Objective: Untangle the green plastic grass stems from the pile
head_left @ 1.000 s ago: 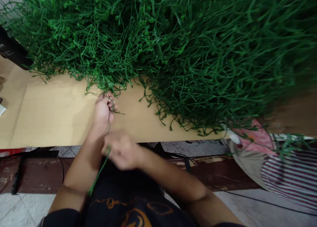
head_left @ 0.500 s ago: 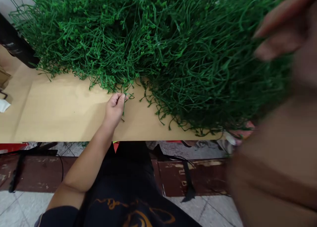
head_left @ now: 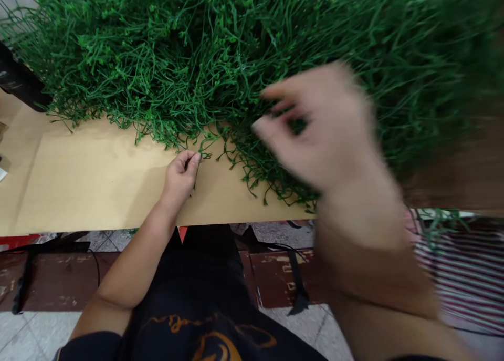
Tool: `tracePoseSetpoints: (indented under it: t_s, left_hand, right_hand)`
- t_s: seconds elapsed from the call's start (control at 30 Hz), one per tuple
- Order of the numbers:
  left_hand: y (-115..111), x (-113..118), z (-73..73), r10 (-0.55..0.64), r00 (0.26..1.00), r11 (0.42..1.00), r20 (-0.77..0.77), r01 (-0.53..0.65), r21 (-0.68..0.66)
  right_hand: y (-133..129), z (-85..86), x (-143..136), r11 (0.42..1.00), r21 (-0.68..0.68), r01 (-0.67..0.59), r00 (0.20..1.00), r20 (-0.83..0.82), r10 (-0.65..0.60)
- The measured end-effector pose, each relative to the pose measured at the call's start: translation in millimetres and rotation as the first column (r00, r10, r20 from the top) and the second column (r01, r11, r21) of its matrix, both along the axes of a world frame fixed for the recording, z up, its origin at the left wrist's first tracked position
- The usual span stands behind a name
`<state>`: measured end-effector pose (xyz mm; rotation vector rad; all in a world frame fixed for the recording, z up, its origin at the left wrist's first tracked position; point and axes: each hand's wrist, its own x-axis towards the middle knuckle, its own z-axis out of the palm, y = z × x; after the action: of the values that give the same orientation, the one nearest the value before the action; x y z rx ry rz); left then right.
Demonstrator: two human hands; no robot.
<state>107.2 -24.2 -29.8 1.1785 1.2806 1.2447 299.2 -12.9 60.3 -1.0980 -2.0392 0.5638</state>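
Between thumb and fingers, my left hand (head_left: 182,174) pinches a small green stem (head_left: 203,152) just above the tan board, at the front edge of the pile. A large tangled heap of green artificial stems (head_left: 157,61) covers the back of the board. My right hand (head_left: 311,124) is blurred and hangs over the right part of the heap. Its thumb and index finger are apart, with a gap between them; nothing shows between the tips. The other fingers are curled.
A tan cardboard-covered table (head_left: 90,177) runs along the front. At the far left a black cylindrical object (head_left: 23,82) leans by the heap. Below are a dark red beam (head_left: 59,279) and, at the right, a striped cloth (head_left: 468,277).
My right hand has swung in from the upper right towards the middle, over the heap. My left hand keeps its pinch on the stem. The view has shifted slightly.
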Motion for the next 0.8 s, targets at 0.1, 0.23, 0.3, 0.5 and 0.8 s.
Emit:
tracePoseSetpoints:
  t_s: [0.1, 0.23, 0.3, 0.5, 0.8]
  left_hand:
    - [-1, -1, -1.3, -0.017, 1.000, 1.000, -0.014, 0.017, 0.005]
    - [-3, -2, -5.1, -0.039, 0.997, 0.998, -0.061, 0.042, 0.054]
    - [-4, -2, -5.4, -0.056, 0.996, 0.995, -0.069, 0.061, 0.075]
    - [-6, -2, -4.5, -0.054, 0.999, 0.997, 0.001, 0.053, 0.062]
    - [-4, 0, 0.1, -0.055, 0.998, 0.998, 0.028, 0.054, 0.027]
  right_hand:
    - [-5, -44.0, -44, 0.998, 0.000, 0.058, 0.998, 0.011, -0.058]
    - [-2, -78.0, -69, 0.988, -0.107, 0.115, 0.984, -0.127, -0.128]
    - [1, -81.2, -69, 0.978, -0.127, 0.164, 0.971, -0.155, -0.183]
    - [3, -82.9, -63, 0.964, -0.253, 0.084, 0.933, -0.319, -0.165]
    - [-3, -88.0, -68, 0.936, -0.331, 0.120, 0.807, -0.517, -0.286]
